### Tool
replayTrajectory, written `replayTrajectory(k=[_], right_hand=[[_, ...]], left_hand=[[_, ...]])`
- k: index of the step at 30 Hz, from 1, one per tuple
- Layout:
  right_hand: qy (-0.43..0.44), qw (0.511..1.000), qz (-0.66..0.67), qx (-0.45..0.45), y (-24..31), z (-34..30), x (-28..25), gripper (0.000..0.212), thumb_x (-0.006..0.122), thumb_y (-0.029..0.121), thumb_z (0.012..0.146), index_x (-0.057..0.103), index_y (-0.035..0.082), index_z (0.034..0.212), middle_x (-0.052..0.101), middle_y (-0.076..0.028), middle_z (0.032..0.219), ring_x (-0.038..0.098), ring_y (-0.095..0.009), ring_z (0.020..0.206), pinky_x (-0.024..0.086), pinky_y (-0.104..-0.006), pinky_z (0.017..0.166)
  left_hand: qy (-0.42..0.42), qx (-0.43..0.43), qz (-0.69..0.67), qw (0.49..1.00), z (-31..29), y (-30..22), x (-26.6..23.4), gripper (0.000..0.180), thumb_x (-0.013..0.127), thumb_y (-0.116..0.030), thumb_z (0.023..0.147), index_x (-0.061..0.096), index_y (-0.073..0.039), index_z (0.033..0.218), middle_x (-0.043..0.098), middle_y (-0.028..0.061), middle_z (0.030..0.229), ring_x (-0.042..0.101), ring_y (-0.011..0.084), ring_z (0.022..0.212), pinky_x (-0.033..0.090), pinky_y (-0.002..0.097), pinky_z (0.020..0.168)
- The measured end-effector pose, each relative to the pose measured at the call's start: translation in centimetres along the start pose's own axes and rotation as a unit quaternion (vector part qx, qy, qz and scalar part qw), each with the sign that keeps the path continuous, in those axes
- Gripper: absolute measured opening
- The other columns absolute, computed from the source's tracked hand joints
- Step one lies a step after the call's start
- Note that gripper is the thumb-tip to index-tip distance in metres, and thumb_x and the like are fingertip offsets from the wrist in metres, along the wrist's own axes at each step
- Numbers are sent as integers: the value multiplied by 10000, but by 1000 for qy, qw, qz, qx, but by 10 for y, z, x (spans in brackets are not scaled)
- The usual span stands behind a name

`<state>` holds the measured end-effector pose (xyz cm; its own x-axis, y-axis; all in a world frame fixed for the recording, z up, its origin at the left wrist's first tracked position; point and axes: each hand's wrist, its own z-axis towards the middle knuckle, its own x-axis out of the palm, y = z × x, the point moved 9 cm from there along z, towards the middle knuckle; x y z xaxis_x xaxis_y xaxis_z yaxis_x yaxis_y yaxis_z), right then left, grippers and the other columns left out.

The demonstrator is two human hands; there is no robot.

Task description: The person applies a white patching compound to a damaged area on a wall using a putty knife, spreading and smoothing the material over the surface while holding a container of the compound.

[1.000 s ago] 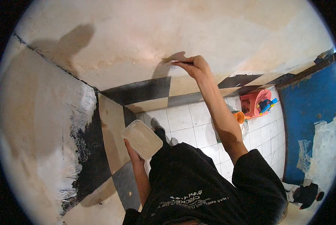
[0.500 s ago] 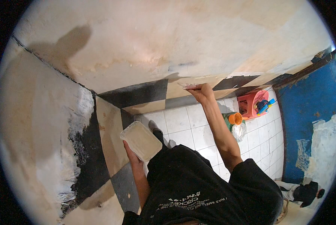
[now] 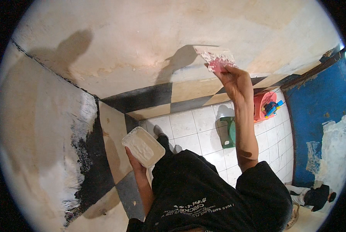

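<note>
My right hand (image 3: pixel 236 83) was raised to the far wall (image 3: pixel 142 42), fingers closed round a red-handled putty knife (image 3: pixel 215 58), its wide blade smeared white and laid flat on the plaster. My left hand (image 3: pixel 134 162) cupped a rectangular white tray (image 3: pixel 143 146) of filler from beneath, near my chest. Below the arm, on the white floor tiles (image 3: pixel 196 131), I noted a green stool (image 3: pixel 229 132), and a red basket (image 3: pixel 264 105) against the wall. A blue door (image 3: pixel 320 127) stood at right.
</note>
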<state>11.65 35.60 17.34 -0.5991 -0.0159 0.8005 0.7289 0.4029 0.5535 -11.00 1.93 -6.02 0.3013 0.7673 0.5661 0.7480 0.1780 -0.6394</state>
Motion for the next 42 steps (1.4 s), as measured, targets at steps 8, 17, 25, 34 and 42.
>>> replayTrajectory(k=[8,17,25,34,42], right_hand=[[-98,984,-37,145,-155,55,-153,298,298,-9,866,394,-205,1069,499,-314,1012,553,-405,902,469,-501,880],[-76,988,2,134,-136,100,-80,339,280,-75,840,209,-303,1082,385,-384,1101,505,-487,970,477,-544,905],[52,997,38,48,-39,18,20,251,301,-71,882,296,-242,1065,408,-329,1118,496,-413,1075,433,-510,999],[-150,981,-60,111,-104,79,-205,348,320,-70,840,329,-227,1150,451,-344,1084,532,-429,980,481,-493,909],[-108,986,-22,124,-82,113,-139,254,318,-90,839,385,-284,987,485,-346,1015,529,-432,979,483,-506,920]], left_hand=[[33,7,-19,999,2,7,-1,676,397,-551,911,313,-66,1374,411,135,1359,448,286,1213,403,409,990],[7,21,-15,1000,4,2,-16,667,382,-550,917,320,-64,1371,423,134,1352,457,288,1204,412,409,978],[6,2,6,1000,7,5,-6,714,369,-593,899,302,-76,1387,376,140,1391,428,291,1232,394,412,996],[17,6,-3,1000,6,12,-1,700,408,-560,902,310,-53,1375,405,142,1364,435,288,1224,388,407,1001],[10,10,-4,1000,13,6,-9,692,389,-555,911,299,-53,1380,398,140,1371,441,292,1219,394,407,998]])
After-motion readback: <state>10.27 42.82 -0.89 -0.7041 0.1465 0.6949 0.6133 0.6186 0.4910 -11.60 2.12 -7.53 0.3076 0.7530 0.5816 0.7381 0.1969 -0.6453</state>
